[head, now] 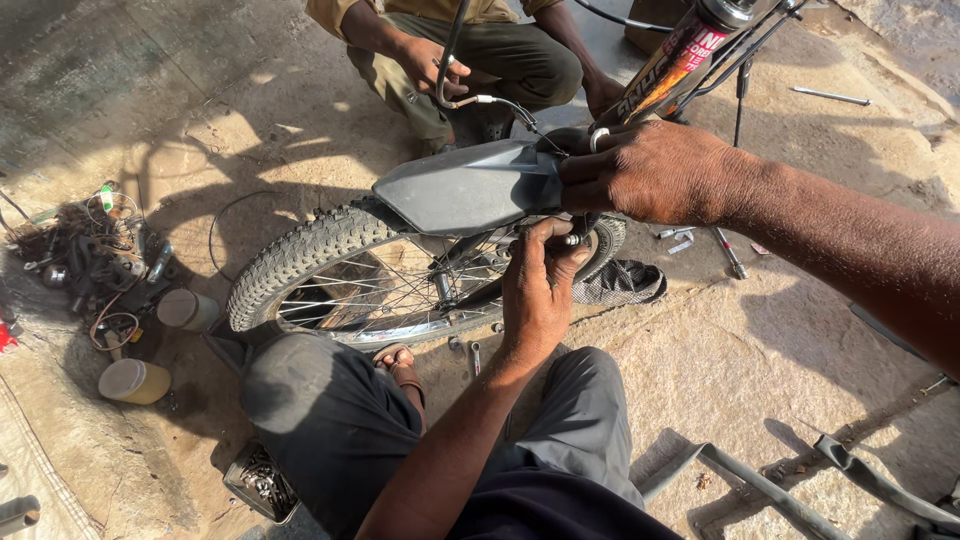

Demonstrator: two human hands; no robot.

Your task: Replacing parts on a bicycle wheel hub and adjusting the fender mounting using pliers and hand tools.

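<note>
Concrete floor; both hands [640, 175] on mudguard [460, 185] edge (wheel [370, 275] below).

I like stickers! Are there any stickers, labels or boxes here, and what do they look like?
Sticker band on the bike frame tube, top middle: long, red and orange with pale letters on black.
Two round tubs, left on the ground: pale, plain, no label visible.
No screens or signs.

matt plastic mudguard [462, 187], knobbly rubber tyre [300, 255]
</note>
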